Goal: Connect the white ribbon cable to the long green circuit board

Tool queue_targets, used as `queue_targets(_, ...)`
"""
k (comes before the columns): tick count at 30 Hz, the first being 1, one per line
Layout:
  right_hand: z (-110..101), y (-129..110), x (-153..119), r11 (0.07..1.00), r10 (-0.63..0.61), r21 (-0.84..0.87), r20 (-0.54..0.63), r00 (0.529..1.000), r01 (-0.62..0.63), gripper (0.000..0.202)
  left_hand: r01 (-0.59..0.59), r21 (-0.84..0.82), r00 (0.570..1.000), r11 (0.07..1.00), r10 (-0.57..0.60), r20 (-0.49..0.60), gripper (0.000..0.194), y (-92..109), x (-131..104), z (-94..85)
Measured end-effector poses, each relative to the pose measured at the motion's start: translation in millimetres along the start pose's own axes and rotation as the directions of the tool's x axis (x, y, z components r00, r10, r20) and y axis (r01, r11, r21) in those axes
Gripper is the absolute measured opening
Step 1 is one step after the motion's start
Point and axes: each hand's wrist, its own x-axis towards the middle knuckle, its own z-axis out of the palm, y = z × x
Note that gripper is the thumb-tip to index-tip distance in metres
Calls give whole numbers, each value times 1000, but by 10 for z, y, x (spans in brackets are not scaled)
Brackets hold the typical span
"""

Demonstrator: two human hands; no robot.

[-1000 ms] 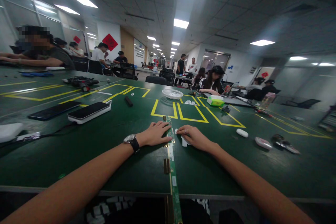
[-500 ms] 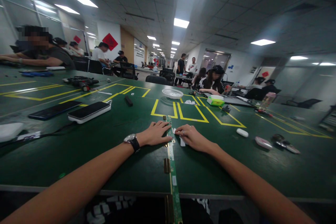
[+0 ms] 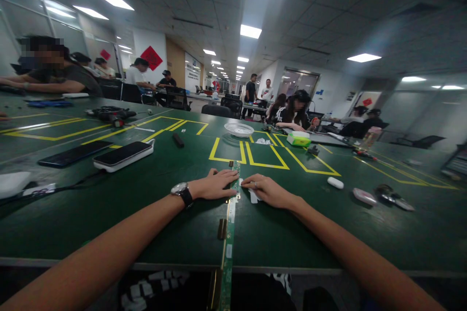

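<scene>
A long narrow green circuit board [image 3: 228,251] with brown-gold flex tabs on its left side runs from the table toward my lap, past the near edge. My left hand [image 3: 213,185], with a watch on the wrist, lies over its far part, fingers stretched out and thumb apart, touching the board. On the board's right side my right hand [image 3: 268,190] has its fingers pinched together on a white piece [image 3: 253,197] that looks like folded paper or cloth. Its tip meets the board; the palm hides part of it.
A white basket [image 3: 239,129] stands beyond the hands on the green table. Phones [image 3: 122,151] and cables lie left. On the right are a white case [image 3: 335,182], a pink-white object [image 3: 364,197] and a green tissue pack [image 3: 298,138]. People sit around the far tables.
The near end of the circuit board has swung to the left. My right fingertips have shifted slightly left along the board; my left hand stays on it.
</scene>
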Motion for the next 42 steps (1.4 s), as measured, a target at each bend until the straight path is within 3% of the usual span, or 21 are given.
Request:
queue_targets(11, -5, 17, -4, 998, 18, 64, -66, 998, -13, 44, 10, -28, 1000, 1000, -10, -1, 70, 13, -10, -8)
queue_targets(16, -33, 89, -5, 995, 83, -45, -166, 983, -92, 42, 21, -8, 1000, 1000, -22, -19, 73, 34, -24, -14)
queue_targets(22, 3, 145, -25, 987, 71, -134, -104, 992, -85, 44, 60, 39, 998, 997, -61, 13, 72, 39, -12, -8)
queue_targets(32, -65, 158, -49, 998, 3, -68, -56, 998, -7, 50, 43, 31, 997, 999, -45, 59, 75, 16, 3, -18)
queue_targets(42, -60, 139, -106, 995, 5, -103, -3, 1000, -5, 47, 14, 62, 1000, 998, -15, 9, 74, -32, 5, 83)
